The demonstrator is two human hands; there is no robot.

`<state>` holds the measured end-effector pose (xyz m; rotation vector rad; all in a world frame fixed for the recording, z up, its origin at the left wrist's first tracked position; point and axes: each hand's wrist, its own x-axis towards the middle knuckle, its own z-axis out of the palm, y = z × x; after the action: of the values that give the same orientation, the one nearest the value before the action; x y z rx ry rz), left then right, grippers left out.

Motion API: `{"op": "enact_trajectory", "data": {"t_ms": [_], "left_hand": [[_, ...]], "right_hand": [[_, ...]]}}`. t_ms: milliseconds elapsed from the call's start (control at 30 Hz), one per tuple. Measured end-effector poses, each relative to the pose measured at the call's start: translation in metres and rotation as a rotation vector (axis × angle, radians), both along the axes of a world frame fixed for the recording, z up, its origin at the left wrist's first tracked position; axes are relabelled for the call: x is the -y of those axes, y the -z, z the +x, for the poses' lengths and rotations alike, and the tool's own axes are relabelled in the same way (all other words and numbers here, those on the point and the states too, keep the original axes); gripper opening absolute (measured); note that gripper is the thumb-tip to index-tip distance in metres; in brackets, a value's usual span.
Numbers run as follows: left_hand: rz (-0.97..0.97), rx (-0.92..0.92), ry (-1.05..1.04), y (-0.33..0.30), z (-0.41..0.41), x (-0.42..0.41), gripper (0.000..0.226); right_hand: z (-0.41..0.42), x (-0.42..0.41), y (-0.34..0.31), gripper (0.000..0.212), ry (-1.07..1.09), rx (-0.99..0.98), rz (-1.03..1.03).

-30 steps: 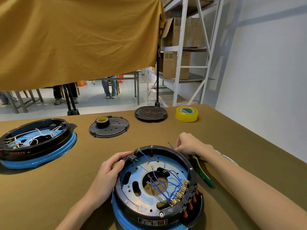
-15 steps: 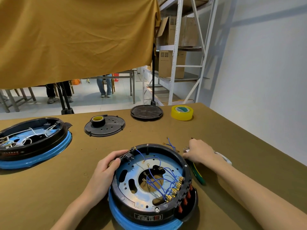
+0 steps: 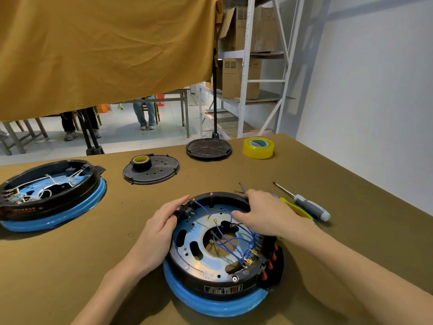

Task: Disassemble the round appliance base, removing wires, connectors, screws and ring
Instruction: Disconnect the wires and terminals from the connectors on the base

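The round appliance base (image 3: 218, 277) lies upside down near me, black shell on a blue ring (image 3: 210, 306), with a metal plate and several blue wires (image 3: 225, 240) inside. My left hand (image 3: 157, 231) grips its left rim beside a black connector (image 3: 187, 208). My right hand (image 3: 262, 214) rests over the far right rim, fingers spread above the wires; I cannot see anything held in it. A loose blue wire (image 3: 241, 188) lies just behind the base.
A screwdriver (image 3: 304, 202) and yellow-green pliers (image 3: 297, 208) lie to the right. A second opened base (image 3: 49, 195) sits at left. Behind are a black cover with a tape roll (image 3: 151, 170), a black disc (image 3: 208, 148) and yellow tape (image 3: 258, 147).
My right hand left the tools at the right and came back over the base's far rim. The removed blue wire stays behind the base. My left hand kept its hold.
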<state>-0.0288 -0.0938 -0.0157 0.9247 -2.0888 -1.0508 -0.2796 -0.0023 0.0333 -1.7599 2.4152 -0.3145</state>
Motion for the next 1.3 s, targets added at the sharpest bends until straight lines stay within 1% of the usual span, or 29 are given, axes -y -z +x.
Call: {"op": "enact_trajectory", "data": {"t_ms": [33, 67, 100, 133, 167, 233, 300, 367, 400, 467, 500, 567, 633, 700, 733, 800, 867, 900, 933, 1000, 1033, 1100, 1167, 1233, 1267, 1300], "left_hand": [[0.0, 0.002, 0.019, -0.002, 0.002, -0.002, 0.049], [0.008, -0.004, 0.034, -0.003, 0.004, -0.005, 0.048], [0.006, -0.004, 0.033, -0.003, 0.008, -0.008, 0.046], [-0.022, 0.009, 0.01, -0.003, 0.013, -0.011, 0.044], [-0.079, 0.045, -0.04, -0.004, 0.017, -0.012, 0.045], [-0.198, 0.087, -0.139, -0.007, 0.024, -0.012, 0.046], [-0.244, 0.036, -0.19, -0.011, 0.024, -0.009, 0.037], [-0.254, -0.012, -0.177, -0.014, 0.018, -0.005, 0.026], [-0.235, -0.016, -0.136, -0.014, 0.014, -0.002, 0.025], [-0.169, 0.001, -0.019, -0.012, 0.007, 0.002, 0.034], [-0.145, 0.011, 0.036, -0.01, 0.003, 0.004, 0.038], [-0.098, 0.026, 0.129, -0.006, -0.004, 0.005, 0.044], [-0.055, 0.029, 0.19, -0.004, -0.006, 0.005, 0.05], [-0.069, 0.032, 0.22, -0.004, -0.003, 0.004, 0.053], [-0.094, 0.037, 0.216, -0.004, 0.0, 0.005, 0.051], [-0.123, 0.013, 0.15, -0.007, 0.007, 0.011, 0.041], [-0.09, -0.063, 0.048, -0.01, 0.007, 0.022, 0.028], [-0.073, -0.085, 0.013, -0.01, 0.004, 0.027, 0.02], [-0.063, -0.086, 0.005, -0.011, 0.0, 0.031, 0.016], [-0.04, -0.048, 0.058, -0.012, -0.012, 0.032, 0.026], [-0.016, -0.031, 0.102, -0.012, -0.017, 0.032, 0.031], [0.038, -0.013, 0.178, -0.008, -0.025, 0.03, 0.037], [0.061, -0.013, 0.212, -0.005, -0.025, 0.029, 0.039], [0.051, -0.036, 0.18, -0.007, -0.023, 0.03, 0.031], [0.034, -0.05, 0.143, -0.009, -0.02, 0.031, 0.024], [0.003, -0.053, 0.094, -0.012, -0.017, 0.033, 0.022]], "right_hand": [[0.006, -0.001, 0.003, 0.034, -0.011, -0.057, 0.03], [0.008, 0.001, 0.006, 0.024, -0.028, -0.075, 0.001], [0.007, 0.002, 0.009, 0.017, -0.055, -0.041, -0.044], [0.004, 0.005, 0.011, 0.016, -0.095, 0.032, -0.095], [0.001, 0.008, 0.01, 0.021, -0.137, 0.121, -0.137], [-0.005, 0.018, 0.003, 0.026, -0.235, 0.275, -0.146], [-0.006, 0.033, -0.007, 0.027, -0.299, 0.313, -0.121], [-0.003, 0.046, -0.013, 0.039, -0.274, 0.281, -0.119], [-0.003, 0.048, -0.016, 0.047, -0.247, 0.244, -0.115], [-0.006, 0.04, -0.015, 0.053, -0.165, 0.147, -0.102], [-0.011, 0.032, -0.012, 0.049, -0.111, 0.119, -0.105], [-0.018, 0.012, -0.002, 0.034, -0.024, 0.101, -0.148], [-0.018, -0.002, 0.008, 0.032, 0.017, 0.105, -0.233], [-0.016, -0.004, 0.017, 0.031, -0.004, 0.106, -0.319], [-0.015, -0.001, 0.02, 0.03, -0.04, 0.144, -0.349], [-0.016, 0.008, 0.016, 0.025, -0.148, 0.269, -0.352], [-0.014, 0.021, 0.005, 0.024, -0.25, 0.307, -0.313], [-0.012, 0.028, 0.0, 0.028, -0.272, 0.262, -0.302], [-0.012, 0.035, -0.004, 0.034, -0.251, 0.181, -0.292], [-0.011, 0.04, -0.008, 0.044, -0.103, -0.005, -0.223], [-0.012, 0.038, -0.007, 0.045, -0.03, -0.045, -0.188], [-0.012, 0.027, 0.005, 0.042, 0.044, -0.019, -0.161], [-0.007, 0.015, 0.017, 0.037, 0.075, 0.002, -0.207], [-0.003, 0.013, 0.022, 0.043, 0.06, 0.062, -0.275], [-0.002, 0.017, 0.021, 0.049, 0.04, 0.145, -0.302], [-0.001, 0.022, 0.018, 0.054, 0.008, 0.236, -0.326]]}}
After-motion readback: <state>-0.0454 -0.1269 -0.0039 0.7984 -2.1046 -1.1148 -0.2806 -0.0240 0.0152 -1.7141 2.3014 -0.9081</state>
